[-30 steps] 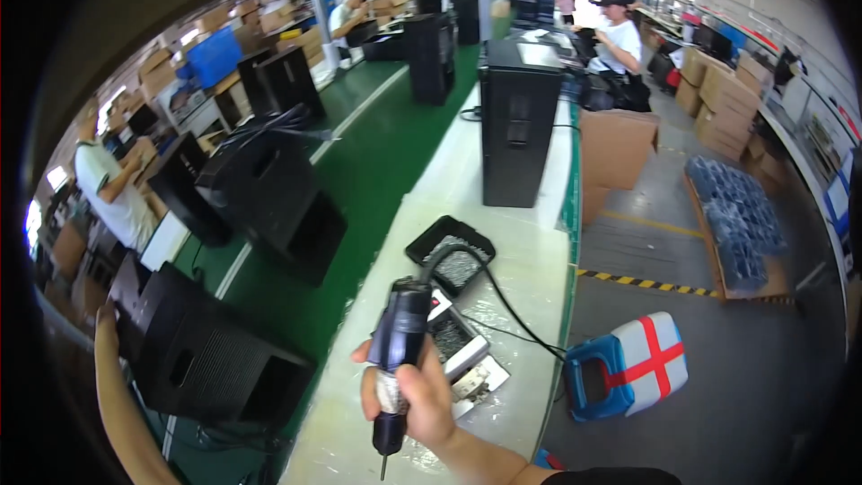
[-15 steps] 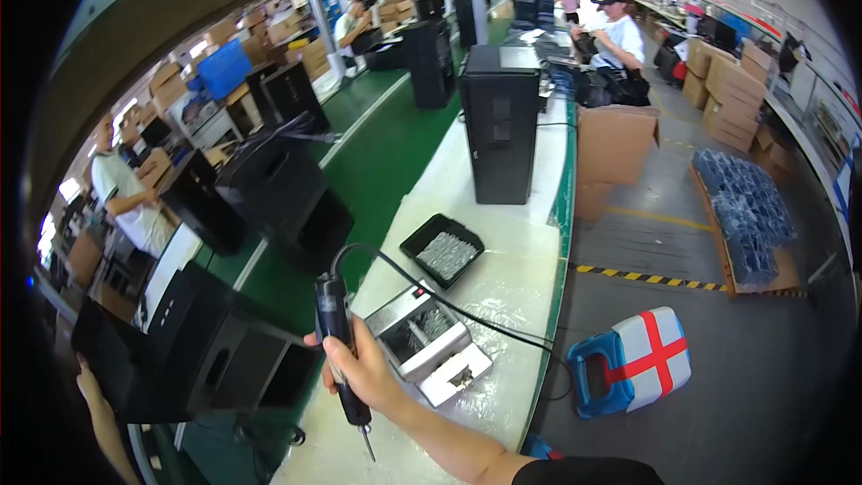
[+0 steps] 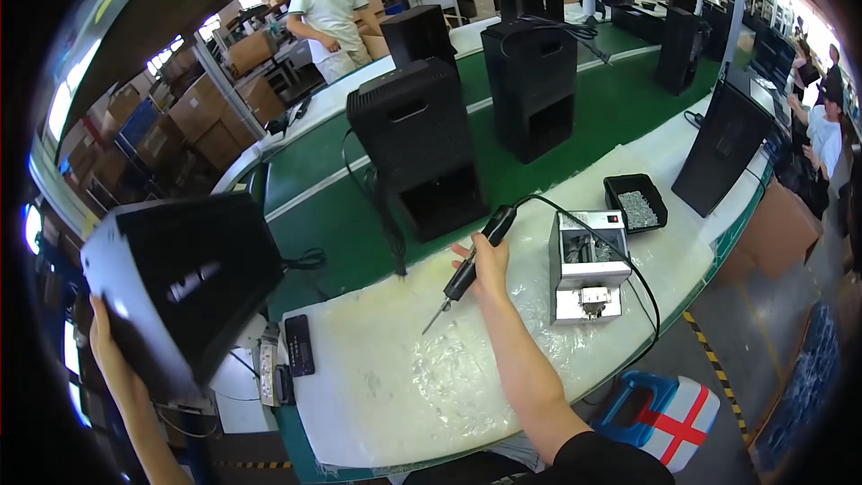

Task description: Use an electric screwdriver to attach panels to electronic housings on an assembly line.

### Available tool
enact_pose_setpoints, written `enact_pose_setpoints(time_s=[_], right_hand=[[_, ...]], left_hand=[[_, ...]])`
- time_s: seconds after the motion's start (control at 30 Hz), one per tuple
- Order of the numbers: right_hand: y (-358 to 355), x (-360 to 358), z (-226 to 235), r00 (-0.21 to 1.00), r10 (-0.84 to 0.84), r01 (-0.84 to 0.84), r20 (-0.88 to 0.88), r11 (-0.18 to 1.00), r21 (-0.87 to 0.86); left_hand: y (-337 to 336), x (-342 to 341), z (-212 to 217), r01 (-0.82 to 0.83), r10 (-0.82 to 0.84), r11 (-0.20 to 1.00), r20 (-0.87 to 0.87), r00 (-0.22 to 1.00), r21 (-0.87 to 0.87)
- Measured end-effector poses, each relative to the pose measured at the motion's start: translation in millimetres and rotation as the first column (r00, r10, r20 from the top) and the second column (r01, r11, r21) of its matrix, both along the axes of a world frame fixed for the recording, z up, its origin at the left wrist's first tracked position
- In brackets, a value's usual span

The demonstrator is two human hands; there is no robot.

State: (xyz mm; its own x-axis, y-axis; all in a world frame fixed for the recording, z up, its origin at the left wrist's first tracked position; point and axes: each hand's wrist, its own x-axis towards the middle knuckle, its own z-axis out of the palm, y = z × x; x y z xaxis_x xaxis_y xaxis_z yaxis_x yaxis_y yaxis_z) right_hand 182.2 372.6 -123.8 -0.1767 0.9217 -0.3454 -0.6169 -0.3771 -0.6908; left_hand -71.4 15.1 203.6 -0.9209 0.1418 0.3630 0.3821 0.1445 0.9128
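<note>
My right hand grips a black corded electric screwdriver over the pale worktop. Its bit points down and left, touching nothing that I can make out. At the far left, my left hand holds the outer side of a black box-shaped cabinet, which is tilted and slightly blurred. Some of that hand's fingers are hidden by the cabinet. Right of the screwdriver stands a silver screw dispenser, with a black tray of small screws beside it.
Several black cabinets with handle slots, one nearby, stand on the green conveyor. A black phone lies at the worktop's left end near a power strip. A tall black cabinet and a stool are right. A person stands across.
The view has swung left. My left hand has brought its cabinet over the near-left end of the worktop, away from the cabinet beside it. My right hand still holds the screwdriver, now tilted more.
</note>
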Motion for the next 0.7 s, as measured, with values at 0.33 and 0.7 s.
enact_pose_setpoints(time_s=[0.33, 0.7], right_hand=[[64.8, -38.2, -74.2, 0.953, 0.059, -0.113, -0.297, 0.979, -0.167], [103.7, -43.3, -69.6, 0.964, 0.030, -0.085, -0.264, 0.976, -0.201]], left_hand=[[-88.1, 116.3, -97.7, 0.129, -0.124, 0.992, 0.168, 0.978, -0.018], [-102.5, 145.6, -140.6, 0.440, -0.437, 0.897, 0.200, 0.877, 0.034]])
